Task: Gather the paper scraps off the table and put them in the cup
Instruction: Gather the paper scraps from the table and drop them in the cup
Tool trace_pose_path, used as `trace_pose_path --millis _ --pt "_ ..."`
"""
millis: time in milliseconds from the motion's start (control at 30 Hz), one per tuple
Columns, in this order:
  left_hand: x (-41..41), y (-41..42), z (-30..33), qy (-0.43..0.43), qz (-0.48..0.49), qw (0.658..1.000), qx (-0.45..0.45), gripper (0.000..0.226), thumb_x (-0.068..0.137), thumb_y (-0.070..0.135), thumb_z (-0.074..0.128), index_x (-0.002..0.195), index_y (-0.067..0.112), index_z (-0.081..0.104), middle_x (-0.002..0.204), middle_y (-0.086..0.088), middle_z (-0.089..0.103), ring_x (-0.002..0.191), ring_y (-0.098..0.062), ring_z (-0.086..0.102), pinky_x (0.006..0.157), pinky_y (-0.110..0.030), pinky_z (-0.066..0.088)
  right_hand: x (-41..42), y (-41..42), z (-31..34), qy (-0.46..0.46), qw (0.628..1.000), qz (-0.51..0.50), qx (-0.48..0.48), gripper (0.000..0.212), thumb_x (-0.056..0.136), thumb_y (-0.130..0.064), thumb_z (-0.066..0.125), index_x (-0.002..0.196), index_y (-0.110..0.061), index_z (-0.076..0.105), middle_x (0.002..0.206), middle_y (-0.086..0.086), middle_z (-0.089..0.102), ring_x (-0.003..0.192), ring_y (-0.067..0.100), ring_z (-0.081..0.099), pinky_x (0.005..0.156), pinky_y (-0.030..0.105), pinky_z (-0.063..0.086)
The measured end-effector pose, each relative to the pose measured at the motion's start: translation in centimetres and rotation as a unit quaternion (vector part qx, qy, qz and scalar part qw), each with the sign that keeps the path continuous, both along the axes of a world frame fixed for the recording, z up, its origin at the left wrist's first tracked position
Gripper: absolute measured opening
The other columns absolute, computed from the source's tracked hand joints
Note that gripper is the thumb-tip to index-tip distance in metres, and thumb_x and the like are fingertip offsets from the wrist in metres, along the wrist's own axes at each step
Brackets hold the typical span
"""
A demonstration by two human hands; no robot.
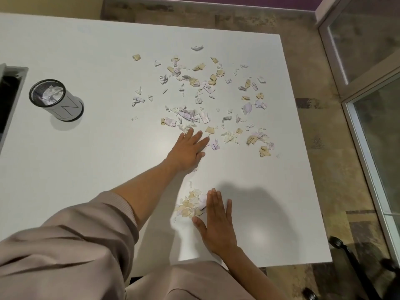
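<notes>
the left hand (pixel 188 149) lies flat by the paper scraps (pixel 207 98) at 12 o'clock. the right hand (pixel 216 221) lies flat, holding nothing, beside a small pile (pixel 190 205). the cup (pixel 56 100) sits far off at 10 o'clock. a fast sweep could push bits off the table (pixel 86 161).

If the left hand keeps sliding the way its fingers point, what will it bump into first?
Probably the tan scrap just past the left hand fingertips, with the thicker scatter of paper scraps lying right beyond it.

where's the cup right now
In the head view the cup stands upright at the far left of the table, beside a dark slot at the table's left edge, well apart from the scattered paper scraps and both hands.
</notes>
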State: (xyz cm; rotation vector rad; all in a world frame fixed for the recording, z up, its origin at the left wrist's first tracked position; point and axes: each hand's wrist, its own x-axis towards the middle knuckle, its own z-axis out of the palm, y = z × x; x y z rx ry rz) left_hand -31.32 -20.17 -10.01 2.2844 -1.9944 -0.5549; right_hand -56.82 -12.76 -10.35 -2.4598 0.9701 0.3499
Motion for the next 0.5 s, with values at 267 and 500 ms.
trace_pose_path --millis 267,500 --pt "-0.8 5.0 -0.9 0.078 -0.001 0.996 -0.038 0.046 0.105 0.023 0.032 0.149 0.012 0.035 0.159 -0.007 0.026 0.148 -0.032 0.016 0.120 -0.043 0.011 -0.4 -0.6 -0.3 -0.023 1.000 0.020 -0.008 0.081 0.096 -0.066 0.011 0.151 -0.011 -0.014 0.162 0.004 -0.010 0.149 0.016 -0.014 0.120 0.045 -0.009" --pt "-3.6 12.2 0.6 0.191 0.039 0.980 -0.051 0.039 0.103 0.018 0.034 0.138 0.012 0.052 0.153 -0.004 0.040 0.147 -0.024 0.024 0.118 -0.027 0.006 -0.2 -1.4 0.4 -0.023 0.998 0.062 -0.002 0.089 0.092 -0.071 0.018 0.154 -0.012 -0.007 0.164 0.005 -0.006 0.149 0.015 -0.018 0.120 0.042 -0.014"
